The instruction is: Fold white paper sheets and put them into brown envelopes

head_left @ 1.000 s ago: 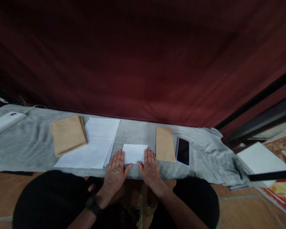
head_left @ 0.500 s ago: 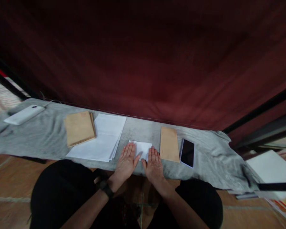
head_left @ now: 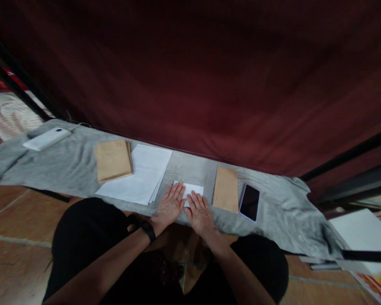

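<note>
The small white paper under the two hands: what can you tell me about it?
The small white paper looks plain and four-sided, lying flat on the grey cloth between the larger white sheets and a brown envelope, apart from both. The left hand covers its left part, the right hand its near right part. Whether it is folded is unclear.

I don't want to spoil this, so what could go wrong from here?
The left hand and right hand lie flat on the small white paper; uneven pressure might crease it crookedly. The cloth is wrinkled in places, so it could slip. The phone lies near the front edge and might get knocked off.
</note>
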Tool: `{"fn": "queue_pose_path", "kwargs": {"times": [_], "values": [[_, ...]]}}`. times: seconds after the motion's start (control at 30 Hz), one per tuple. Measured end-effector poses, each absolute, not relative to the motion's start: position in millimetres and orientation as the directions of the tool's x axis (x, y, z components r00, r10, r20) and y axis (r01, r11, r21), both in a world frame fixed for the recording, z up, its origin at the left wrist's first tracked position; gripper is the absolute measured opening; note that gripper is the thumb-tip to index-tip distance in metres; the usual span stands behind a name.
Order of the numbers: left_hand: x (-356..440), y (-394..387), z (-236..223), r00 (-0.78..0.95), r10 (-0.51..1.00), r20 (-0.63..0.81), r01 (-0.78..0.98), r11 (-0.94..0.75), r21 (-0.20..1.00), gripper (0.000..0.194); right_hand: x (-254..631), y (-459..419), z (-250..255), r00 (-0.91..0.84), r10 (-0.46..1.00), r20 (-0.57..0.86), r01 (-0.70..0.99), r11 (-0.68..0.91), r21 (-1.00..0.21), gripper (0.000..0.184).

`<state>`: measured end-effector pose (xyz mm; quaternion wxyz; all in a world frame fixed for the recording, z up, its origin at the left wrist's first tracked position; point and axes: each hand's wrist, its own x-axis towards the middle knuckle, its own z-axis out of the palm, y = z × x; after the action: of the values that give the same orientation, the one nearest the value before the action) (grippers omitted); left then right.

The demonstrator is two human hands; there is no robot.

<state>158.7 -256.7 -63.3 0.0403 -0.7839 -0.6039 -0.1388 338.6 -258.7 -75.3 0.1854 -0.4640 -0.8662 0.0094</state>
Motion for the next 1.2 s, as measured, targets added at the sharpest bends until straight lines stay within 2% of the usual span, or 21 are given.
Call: {"fn": "queue_pose_path", "kwargs": {"times": [0.23, 0.47, 0.67, 0.73, 0.83, 0.93, 1.0, 1.2], "values": [[154.7, -253.8, -64.3, 0.261, 0.939, 0.224, 0.932, -0.306, 0.195, 0.052, 339.7, -259.5, -75.3, -0.467, 0.823, 0.323, 0.822, 0.539, -0.183, 0.049], [157.8, -254.4, -61.1, 0.257, 0.943, 0.211, 0.939, -0.295, 0.178, 0.051, 344.5, -253.5, -70.0, -0.394, 0.878, 0.272, 0.873, 0.45, -0.187, 0.049], [153.3, -255.8, -65.9, 0.254, 0.939, 0.23, 0.924, -0.306, 0.228, 0.052, 344.9, -249.7, -65.5, -0.367, 0.897, 0.246, 0.883, 0.419, -0.211, 0.046], [151.8, -254.6, -69.1, 0.195, 0.949, 0.249, 0.921, -0.264, 0.287, 0.055, 344.6, -248.0, -63.6, -0.364, 0.901, 0.236, 0.882, 0.415, -0.224, 0.044], [152.0, -249.0, -71.0, 0.01, 0.97, 0.245, 0.878, -0.125, 0.462, 0.056, 344.3, -246.3, -62.4, -0.336, 0.915, 0.222, 0.897, 0.383, -0.222, 0.045], [152.7, -240.1, -66.7, -0.201, 0.973, 0.115, 0.709, 0.064, 0.702, 0.055, 344.1, -246.0, -64.0, -0.302, 0.926, 0.225, 0.913, 0.349, -0.21, 0.048], [150.7, -233.8, -61.2, -0.29, 0.957, 0.013, 0.561, 0.16, 0.812, 0.053, 344.0, -246.2, -65.8, -0.297, 0.926, 0.233, 0.915, 0.345, -0.208, 0.049], [137.0, -220.4, -47.0, -0.37, 0.926, -0.077, 0.397, 0.232, 0.888, 0.045, 343.7, -245.8, -68.1, -0.292, 0.925, 0.242, 0.913, 0.345, -0.217, 0.049]]}}
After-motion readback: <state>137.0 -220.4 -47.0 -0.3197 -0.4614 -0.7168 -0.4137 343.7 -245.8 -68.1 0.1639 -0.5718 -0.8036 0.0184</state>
